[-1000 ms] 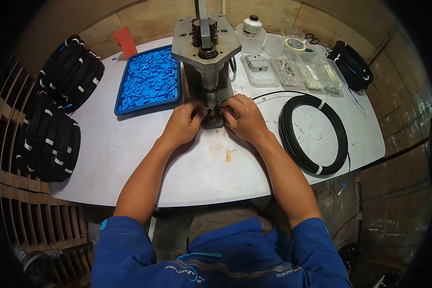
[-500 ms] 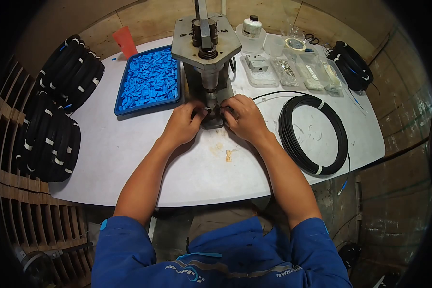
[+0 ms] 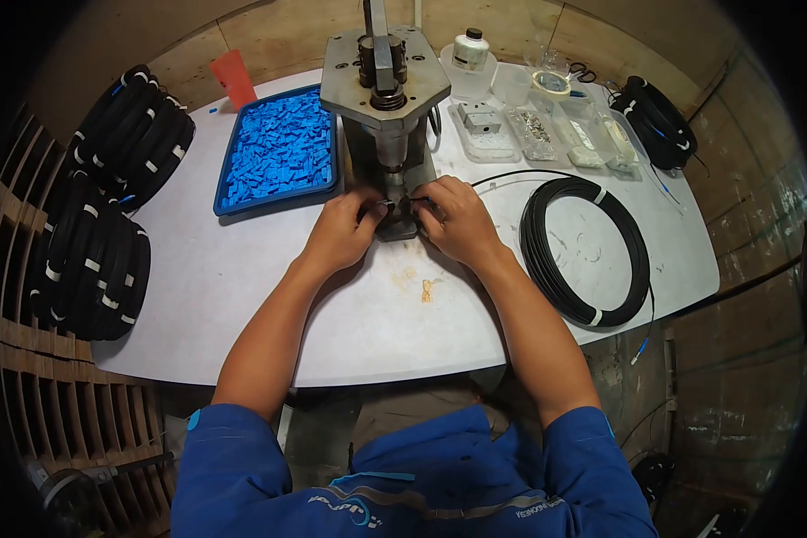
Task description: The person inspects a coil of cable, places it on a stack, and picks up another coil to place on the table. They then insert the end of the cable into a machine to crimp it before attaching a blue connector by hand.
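A hand press stands upright at the middle of the table, its ram coming down between my hands. My left hand is closed in a pinch just left of the press's lower die; the small end it holds is mostly hidden by the fingers. On the other side, my right hand pinches a black cable close to the die. That cable runs back to a large black coil lying flat on the right. The exact spot where the cable meets the die is too small to make out.
A dark tray full of blue clips sits left of the press, with a red container behind. Taped cable coils stack at the left edge. Clear boxes, a bottle and another coil stand back right.
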### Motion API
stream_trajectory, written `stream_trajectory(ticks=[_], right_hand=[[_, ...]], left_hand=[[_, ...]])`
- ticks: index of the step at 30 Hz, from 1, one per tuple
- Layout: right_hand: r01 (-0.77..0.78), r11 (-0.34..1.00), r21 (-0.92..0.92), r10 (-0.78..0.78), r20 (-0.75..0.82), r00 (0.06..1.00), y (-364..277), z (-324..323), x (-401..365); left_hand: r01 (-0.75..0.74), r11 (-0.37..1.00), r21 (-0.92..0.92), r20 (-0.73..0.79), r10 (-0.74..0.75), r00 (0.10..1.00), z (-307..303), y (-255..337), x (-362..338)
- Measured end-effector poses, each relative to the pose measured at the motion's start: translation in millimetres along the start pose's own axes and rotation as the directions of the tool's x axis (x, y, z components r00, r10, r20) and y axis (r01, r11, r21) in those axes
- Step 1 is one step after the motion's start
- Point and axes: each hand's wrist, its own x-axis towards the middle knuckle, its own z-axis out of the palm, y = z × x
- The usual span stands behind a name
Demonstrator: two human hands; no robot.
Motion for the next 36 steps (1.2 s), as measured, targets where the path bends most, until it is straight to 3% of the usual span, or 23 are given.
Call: stream_trajectory(ticks=[36], right_hand=[[-0.034,0.999,0.013,0.034,0.019,0.999,-2.8,-1.9,0.7]], left_hand=[[0.012,1.0,0.002,0.009,-0.012,1.0,-0.6,0.7,-0.8]])
